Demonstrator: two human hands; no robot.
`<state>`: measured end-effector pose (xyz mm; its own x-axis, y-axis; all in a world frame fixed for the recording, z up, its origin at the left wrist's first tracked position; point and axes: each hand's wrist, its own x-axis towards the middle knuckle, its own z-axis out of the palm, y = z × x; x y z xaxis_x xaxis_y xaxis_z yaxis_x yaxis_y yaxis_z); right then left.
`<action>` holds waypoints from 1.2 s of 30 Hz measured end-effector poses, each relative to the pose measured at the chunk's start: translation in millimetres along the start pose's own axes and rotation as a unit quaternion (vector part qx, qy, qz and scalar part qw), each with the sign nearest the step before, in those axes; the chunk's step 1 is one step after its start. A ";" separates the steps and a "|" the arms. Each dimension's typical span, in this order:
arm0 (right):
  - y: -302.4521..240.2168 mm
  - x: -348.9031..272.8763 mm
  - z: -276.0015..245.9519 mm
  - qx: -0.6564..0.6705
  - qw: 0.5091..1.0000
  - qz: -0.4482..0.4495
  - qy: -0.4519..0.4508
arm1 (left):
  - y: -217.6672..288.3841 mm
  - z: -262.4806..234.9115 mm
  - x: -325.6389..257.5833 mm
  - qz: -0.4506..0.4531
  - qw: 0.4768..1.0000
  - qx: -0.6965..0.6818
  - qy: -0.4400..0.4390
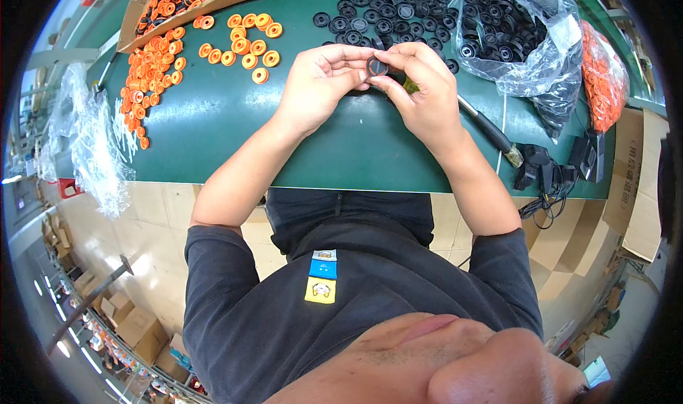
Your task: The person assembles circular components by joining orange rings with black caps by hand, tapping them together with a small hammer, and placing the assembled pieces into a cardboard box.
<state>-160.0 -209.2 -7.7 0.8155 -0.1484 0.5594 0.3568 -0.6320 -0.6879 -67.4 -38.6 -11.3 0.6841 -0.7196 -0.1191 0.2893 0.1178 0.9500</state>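
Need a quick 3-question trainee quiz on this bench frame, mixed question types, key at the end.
1. True or false: both hands hold one black round part between them.
2. Which colour are the loose rings on the green mat nearest the left hand? A) orange B) blue C) white
3. Fill in: the clear plastic bag beyond the right hand holds ____ parts.

Key: 1 true; 2 A; 3 black.

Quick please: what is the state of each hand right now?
Left hand: closed, fingertips pinching the small black round part.
Right hand: closed on the same small black round part, from the other side.
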 end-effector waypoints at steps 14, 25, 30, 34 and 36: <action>0.4 -1.9 -3.3 -0.007 1.000 -0.006 -0.002 | -0.9 1.6 0.1 -0.004 1.000 0.017 -0.006; -6.7 -3.1 -0.9 0.034 0.998 0.059 -0.008 | -0.2 10.9 0.8 0.046 0.999 0.021 -0.009; 5.7 -3.5 2.3 0.268 0.947 0.178 0.019 | -4.6 19.8 0.2 0.195 0.978 0.064 0.037; 2.8 -5.6 -0.8 0.258 0.946 0.196 -0.007 | -3.8 19.2 -2.9 0.216 0.969 0.114 0.042; 3.3 -6.0 -0.2 0.263 0.939 0.220 -0.006 | -3.3 16.7 -1.7 0.244 0.938 0.238 0.060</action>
<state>-163.8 -210.5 -13.2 0.9408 -0.2970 0.1633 0.1565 -0.0469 -0.9866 -80.7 -49.2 -9.4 0.7358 -0.5738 0.3597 -0.3905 0.0745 0.9176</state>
